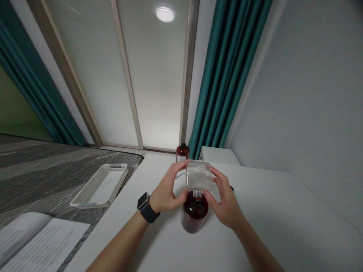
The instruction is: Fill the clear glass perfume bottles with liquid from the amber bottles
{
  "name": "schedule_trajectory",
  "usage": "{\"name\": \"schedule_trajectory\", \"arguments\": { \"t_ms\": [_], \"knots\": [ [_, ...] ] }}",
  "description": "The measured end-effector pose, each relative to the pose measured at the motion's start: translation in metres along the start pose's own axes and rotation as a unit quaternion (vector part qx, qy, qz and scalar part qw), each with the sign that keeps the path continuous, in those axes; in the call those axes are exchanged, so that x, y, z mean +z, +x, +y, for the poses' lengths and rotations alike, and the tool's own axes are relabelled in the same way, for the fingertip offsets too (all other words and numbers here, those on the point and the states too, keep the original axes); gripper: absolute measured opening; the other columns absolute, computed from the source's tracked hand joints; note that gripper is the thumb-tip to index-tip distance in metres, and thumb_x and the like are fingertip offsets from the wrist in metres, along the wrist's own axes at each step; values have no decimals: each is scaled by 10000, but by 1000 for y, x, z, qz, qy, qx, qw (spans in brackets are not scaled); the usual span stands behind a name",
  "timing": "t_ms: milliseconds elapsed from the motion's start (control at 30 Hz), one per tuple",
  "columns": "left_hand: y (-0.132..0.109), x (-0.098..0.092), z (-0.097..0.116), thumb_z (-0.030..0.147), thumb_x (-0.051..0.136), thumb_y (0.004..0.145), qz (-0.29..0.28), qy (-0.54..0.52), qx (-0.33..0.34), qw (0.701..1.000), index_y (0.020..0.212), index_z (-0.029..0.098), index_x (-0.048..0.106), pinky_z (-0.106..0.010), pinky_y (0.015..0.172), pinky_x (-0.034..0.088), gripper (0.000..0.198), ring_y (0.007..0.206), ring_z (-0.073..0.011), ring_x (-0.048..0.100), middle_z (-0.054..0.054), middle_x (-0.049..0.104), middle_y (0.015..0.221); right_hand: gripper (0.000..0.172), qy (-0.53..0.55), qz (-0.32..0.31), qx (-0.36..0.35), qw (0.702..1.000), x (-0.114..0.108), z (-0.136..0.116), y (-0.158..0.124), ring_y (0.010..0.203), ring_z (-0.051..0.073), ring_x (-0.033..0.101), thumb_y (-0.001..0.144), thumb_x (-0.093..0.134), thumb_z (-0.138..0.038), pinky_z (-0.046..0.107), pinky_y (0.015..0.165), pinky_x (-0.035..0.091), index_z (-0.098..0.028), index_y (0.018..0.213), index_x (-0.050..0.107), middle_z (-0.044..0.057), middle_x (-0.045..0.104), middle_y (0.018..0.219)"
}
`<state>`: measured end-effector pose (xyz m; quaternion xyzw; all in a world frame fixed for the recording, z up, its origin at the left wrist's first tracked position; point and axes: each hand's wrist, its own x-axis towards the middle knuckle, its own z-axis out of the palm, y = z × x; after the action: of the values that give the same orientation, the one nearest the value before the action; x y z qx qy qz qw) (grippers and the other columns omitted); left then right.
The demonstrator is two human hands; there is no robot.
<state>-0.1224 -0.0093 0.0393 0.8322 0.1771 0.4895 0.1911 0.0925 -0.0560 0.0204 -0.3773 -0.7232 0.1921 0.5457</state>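
Observation:
Both my hands hold a clear, square-sided plastic container (199, 175) over a dark red bottle (194, 217) that stands upright on the white table. My left hand (171, 189) grips the container's left side, fingers at the top and thumb low. On the opposite side, my right hand (222, 198) closes on it with the thumb near the bottle's neck. A clear threaded neck (197, 194) shows between container and bottle; I cannot tell which one it belongs to. Both thumbs are close to the bottle's shoulder.
Behind my hands stands another red bottle (182, 152) with a black cap. A small black thing (231, 188) peeks out past my right hand. To the left, a white perforated basket (82, 194) and an open book (48, 241) lie on the grey bed. A white cabinet (219, 155) stands beyond the table (272, 215).

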Motion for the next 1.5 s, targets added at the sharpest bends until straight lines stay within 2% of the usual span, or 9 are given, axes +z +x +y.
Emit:
{"name": "schedule_trajectory", "arguments": {
  "t_ms": [1167,1500],
  "knots": [
    [2,0,2,123,601,774,7,1,21,1000,1498,190,285,-550,1117,405,793,1336,-329,449,-159,428,1486,597,-2,4,-16,1000,0,-4,1,1411,288,403,936,557,-180,511,1117,436,-324,1472,337,100,402,1531],
    [2,0,2,113,610,764,8,5,26,1000,1490,178,300,-543,1113,409,792,1328,-328,455,-164,442,1468,605,-4,3,-22,1000,-1,-3,2,1388,285,430,924,557,-152,498,1098,460,-313,1466,341,106,404,1527]
  ]
}}
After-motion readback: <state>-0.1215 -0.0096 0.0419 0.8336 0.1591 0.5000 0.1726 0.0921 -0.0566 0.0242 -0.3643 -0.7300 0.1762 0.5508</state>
